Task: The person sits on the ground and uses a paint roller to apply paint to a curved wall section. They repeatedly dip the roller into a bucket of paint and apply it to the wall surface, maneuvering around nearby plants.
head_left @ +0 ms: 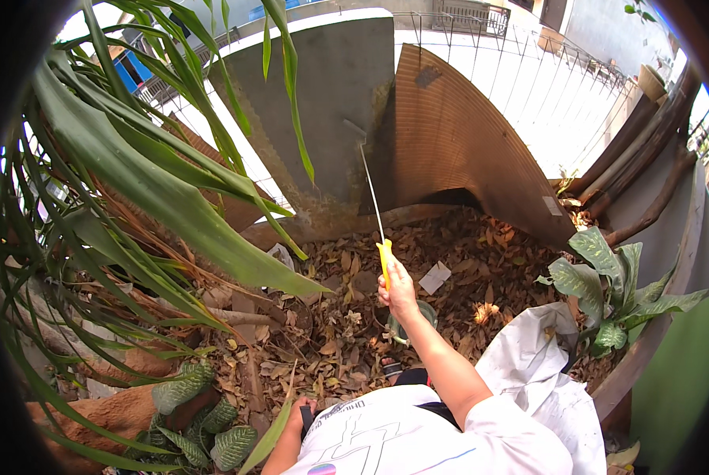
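Right hand point(399, 291) clenched on yellow-handled rake point(373, 203), shaft slanting up and away to the grey wall point(331, 103); left hand point(301, 412) low, grip unclear.

Hands: two, right hand point(398, 289) and left hand point(297, 413)
Long-shafted tool with yellow handle point(384, 263): one
White sack point(541, 372): one
Corrugated brown sheet point(465, 134): one
Grey concrete slab point(335, 119): one
Spotted-leaf plants: two, one at right point(608, 289), one at lower left point(204, 412)
White paper scrap point(434, 278): one
Green-rimmed round container point(408, 321): one
Leaning poles point(648, 150): about four, exact count unclear
Dry leaves point(465, 261): too many to count
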Action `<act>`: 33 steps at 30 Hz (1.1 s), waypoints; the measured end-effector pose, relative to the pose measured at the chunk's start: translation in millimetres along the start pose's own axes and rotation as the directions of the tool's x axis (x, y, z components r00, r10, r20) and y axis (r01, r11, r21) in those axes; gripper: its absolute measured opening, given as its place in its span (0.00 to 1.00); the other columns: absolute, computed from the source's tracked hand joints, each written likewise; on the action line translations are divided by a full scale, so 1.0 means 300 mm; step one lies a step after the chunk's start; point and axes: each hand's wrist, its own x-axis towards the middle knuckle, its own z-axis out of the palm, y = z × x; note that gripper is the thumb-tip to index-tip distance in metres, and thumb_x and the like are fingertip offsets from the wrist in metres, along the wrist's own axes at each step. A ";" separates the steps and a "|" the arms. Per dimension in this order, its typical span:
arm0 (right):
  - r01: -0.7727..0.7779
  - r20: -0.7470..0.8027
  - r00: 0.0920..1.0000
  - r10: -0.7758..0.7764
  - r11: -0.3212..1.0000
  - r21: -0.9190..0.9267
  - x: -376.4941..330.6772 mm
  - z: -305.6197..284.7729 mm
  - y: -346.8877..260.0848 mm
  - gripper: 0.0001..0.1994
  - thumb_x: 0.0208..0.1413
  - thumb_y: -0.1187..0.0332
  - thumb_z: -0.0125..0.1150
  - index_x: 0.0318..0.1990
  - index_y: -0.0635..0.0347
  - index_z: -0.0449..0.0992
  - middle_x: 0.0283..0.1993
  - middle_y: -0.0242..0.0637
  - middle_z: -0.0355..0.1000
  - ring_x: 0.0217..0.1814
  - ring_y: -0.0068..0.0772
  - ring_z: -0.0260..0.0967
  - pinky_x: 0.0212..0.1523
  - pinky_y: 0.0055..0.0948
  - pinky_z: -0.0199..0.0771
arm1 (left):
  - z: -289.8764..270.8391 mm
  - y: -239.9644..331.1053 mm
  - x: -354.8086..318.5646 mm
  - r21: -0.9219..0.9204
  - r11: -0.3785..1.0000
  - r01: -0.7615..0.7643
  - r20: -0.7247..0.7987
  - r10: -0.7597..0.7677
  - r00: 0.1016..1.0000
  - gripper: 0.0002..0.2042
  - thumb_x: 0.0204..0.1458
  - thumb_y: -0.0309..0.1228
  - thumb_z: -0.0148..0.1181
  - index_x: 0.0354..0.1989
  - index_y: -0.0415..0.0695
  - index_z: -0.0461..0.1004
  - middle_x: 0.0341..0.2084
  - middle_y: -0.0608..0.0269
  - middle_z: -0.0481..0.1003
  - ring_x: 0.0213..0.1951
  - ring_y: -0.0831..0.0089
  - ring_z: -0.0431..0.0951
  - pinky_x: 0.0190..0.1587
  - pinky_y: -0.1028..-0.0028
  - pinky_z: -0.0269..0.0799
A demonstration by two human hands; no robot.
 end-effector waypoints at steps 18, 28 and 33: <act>0.136 -0.183 0.966 -0.181 0.962 -0.236 0.013 0.073 0.146 0.23 0.70 0.59 0.46 0.70 0.50 0.56 0.25 0.27 0.61 0.17 0.15 0.59 0.19 0.25 0.79 | -0.033 -0.078 0.029 0.056 0.996 0.071 0.004 -0.072 0.997 0.10 0.57 0.25 0.53 0.22 0.41 0.68 0.21 0.58 0.73 0.26 0.68 0.72 0.34 0.73 0.67; 0.273 -0.199 0.881 -0.429 0.806 -0.526 -0.081 -0.048 0.044 0.25 0.69 0.60 0.49 0.70 0.53 0.57 0.35 0.31 0.67 0.22 0.19 0.68 0.20 0.26 0.81 | -0.027 -0.172 0.060 0.118 0.992 0.050 -0.006 -0.050 0.999 0.12 0.56 0.32 0.60 0.23 0.41 0.68 0.19 0.58 0.71 0.24 0.70 0.70 0.32 0.70 0.66; 0.338 -0.125 0.814 -0.567 0.639 -0.691 -0.004 -0.177 -0.102 0.24 0.68 0.60 0.52 0.68 0.54 0.62 0.43 0.37 0.73 0.23 0.21 0.71 0.19 0.25 0.79 | -0.020 -0.181 0.089 0.117 0.981 0.154 -0.034 -0.151 0.988 0.09 0.56 0.31 0.58 0.26 0.41 0.70 0.22 0.56 0.73 0.26 0.68 0.73 0.34 0.66 0.67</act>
